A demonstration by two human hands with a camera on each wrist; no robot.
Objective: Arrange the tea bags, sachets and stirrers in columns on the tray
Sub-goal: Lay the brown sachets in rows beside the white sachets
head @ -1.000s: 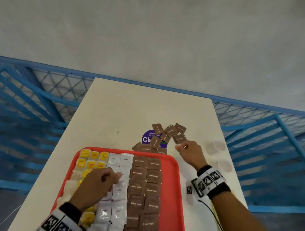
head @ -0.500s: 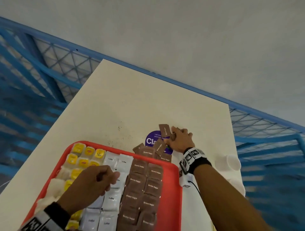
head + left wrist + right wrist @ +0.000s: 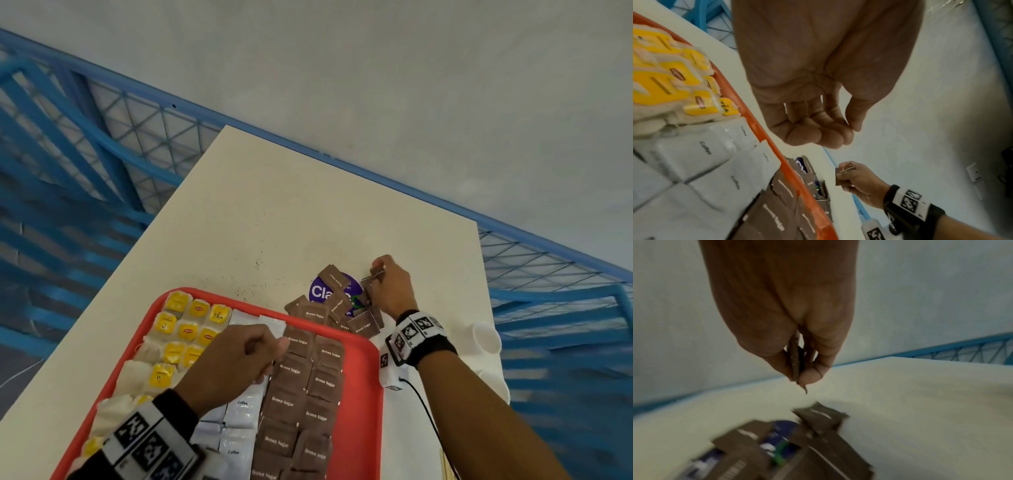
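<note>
A red tray (image 3: pixel 371 377) holds columns of yellow tea bags (image 3: pixel 186 330), white coffee sachets (image 3: pixel 243 411) and brown sugar sachets (image 3: pixel 308 394). My left hand (image 3: pixel 270 346) hovers over the coffee column with loosely curled fingers; its palm (image 3: pixel 813 123) is empty. Beyond the tray's far rim lies a loose pile of brown sugar sachets (image 3: pixel 335 305) on a purple sticker (image 3: pixel 317 291). At the pile's right edge my right hand (image 3: pixel 378 274) pinches a brown sugar sachet (image 3: pixel 796 363) upright between thumb and fingers, just above the table.
The tray and pile sit on a cream table (image 3: pixel 274 222). White cups (image 3: pixel 483 337) stand by its right edge, close to my right wrist. Blue metal railing (image 3: pixel 102 144) surrounds the table. A pale strip (image 3: pixel 447 466), perhaps stirrers, shows at the bottom right.
My right hand moved from the table right of the pile into it and now pinches a brown sachet lifted off the table. My left hand stayed over the tray.
</note>
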